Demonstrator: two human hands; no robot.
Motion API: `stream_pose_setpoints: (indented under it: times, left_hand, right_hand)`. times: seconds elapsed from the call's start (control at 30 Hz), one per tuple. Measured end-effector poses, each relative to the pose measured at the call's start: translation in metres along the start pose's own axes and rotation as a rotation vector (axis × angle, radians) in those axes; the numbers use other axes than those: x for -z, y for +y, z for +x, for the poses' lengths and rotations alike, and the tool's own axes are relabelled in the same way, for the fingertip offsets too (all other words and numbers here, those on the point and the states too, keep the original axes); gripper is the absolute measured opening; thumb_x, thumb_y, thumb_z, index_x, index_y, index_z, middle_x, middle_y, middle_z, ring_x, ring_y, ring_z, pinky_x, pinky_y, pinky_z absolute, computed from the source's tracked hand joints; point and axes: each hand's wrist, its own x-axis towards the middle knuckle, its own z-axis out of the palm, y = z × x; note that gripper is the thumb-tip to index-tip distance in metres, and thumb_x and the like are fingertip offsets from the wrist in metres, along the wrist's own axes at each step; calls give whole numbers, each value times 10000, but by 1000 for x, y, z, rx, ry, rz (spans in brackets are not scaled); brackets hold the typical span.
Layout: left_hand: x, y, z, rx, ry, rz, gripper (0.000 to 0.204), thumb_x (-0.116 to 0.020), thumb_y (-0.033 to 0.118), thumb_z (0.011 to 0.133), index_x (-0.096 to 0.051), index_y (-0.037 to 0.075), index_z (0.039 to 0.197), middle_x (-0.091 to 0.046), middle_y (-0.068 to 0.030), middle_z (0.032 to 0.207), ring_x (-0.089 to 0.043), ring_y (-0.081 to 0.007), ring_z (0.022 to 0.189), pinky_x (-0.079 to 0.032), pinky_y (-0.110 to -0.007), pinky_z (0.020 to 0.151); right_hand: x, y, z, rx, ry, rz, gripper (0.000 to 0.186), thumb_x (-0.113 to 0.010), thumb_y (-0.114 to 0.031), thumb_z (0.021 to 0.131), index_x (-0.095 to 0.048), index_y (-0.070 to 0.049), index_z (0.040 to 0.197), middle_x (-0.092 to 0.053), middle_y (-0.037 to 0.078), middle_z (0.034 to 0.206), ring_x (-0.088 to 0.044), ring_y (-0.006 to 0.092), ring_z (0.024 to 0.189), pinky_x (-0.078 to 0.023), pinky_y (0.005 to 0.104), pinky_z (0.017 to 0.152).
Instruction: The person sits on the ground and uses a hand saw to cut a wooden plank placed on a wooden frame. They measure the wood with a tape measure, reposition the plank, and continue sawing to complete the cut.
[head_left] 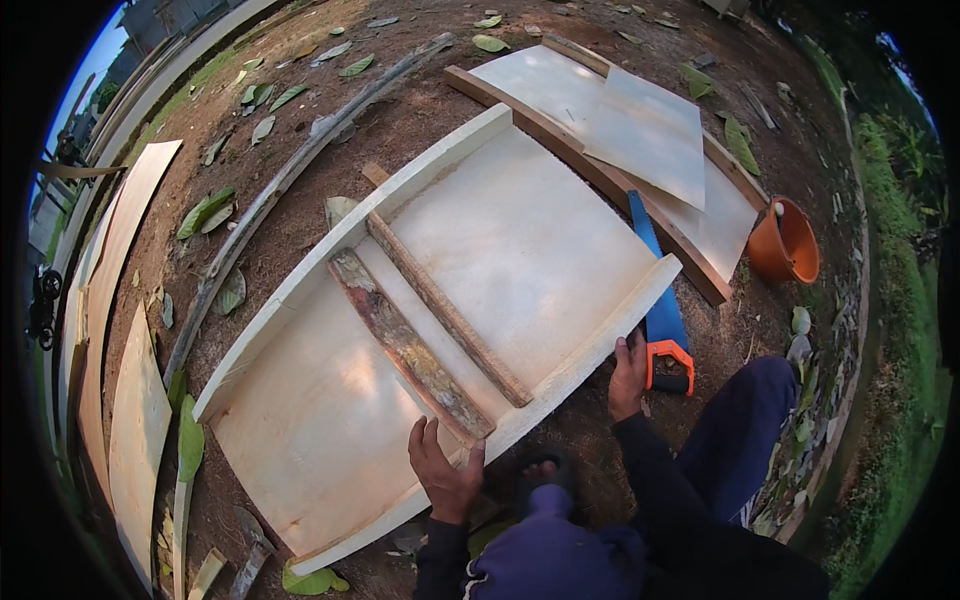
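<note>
A shallow wooden frame with a pale plywood panel between two long side rails lies tilted before me. Across it run two cross pieces: a rough bark-covered strip and a narrower brown batten. My left hand is at the near rail beside the bark-covered strip's end, its fingers and thumb spread apart. Farther right along that rail, my right hand closes on its outer edge; part of its grip is hidden. Next to this hand lies a handsaw with a blue blade and an orange-and-black handle.
Behind on the right lies a second framed panel with a loose plywood sheet on it. An orange bucket stands beside it. A long pole and plywood offcuts are at left. Leaves dot the dirt ground.
</note>
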Motion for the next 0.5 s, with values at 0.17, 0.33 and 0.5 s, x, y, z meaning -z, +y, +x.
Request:
stream_pose_setpoints:
  times: [0.17,0.33,0.5]
  left_hand:
    - [-4,16,9,-88,-50,47,779,-861,267,781,-499,-40,1399,-457,-292,1463,-438,-472,1386,-358,-547,1160]
    - [-15,31,21,-90,-90,-38,772,-858,254,784,-498,-53,1393,-463,-280,1462,-435,-465,1393,-354,-539,1169]
    - [7,3,35,1,15,-49,707,-815,255,849,-502,-49,1404,-483,-278,1464,-447,-447,1397,-361,-523,1168]
  right_hand:
    - [-23,-16,-1,-243,185,46,743,-671,-252,1024,-280,64,1571,-427,216,1552,-422,290,1428,-333,401,1186]
    - [-21,-8,33,-340,290,218,667,-702,-278,1000,-396,78,1473,-499,205,1464,-477,273,1359,-367,402,1142]
    - [-17,-19,35,-76,273,-158,599,-654,-195,1019,-391,43,1501,-471,188,1502,-480,294,1360,-388,424,1119]
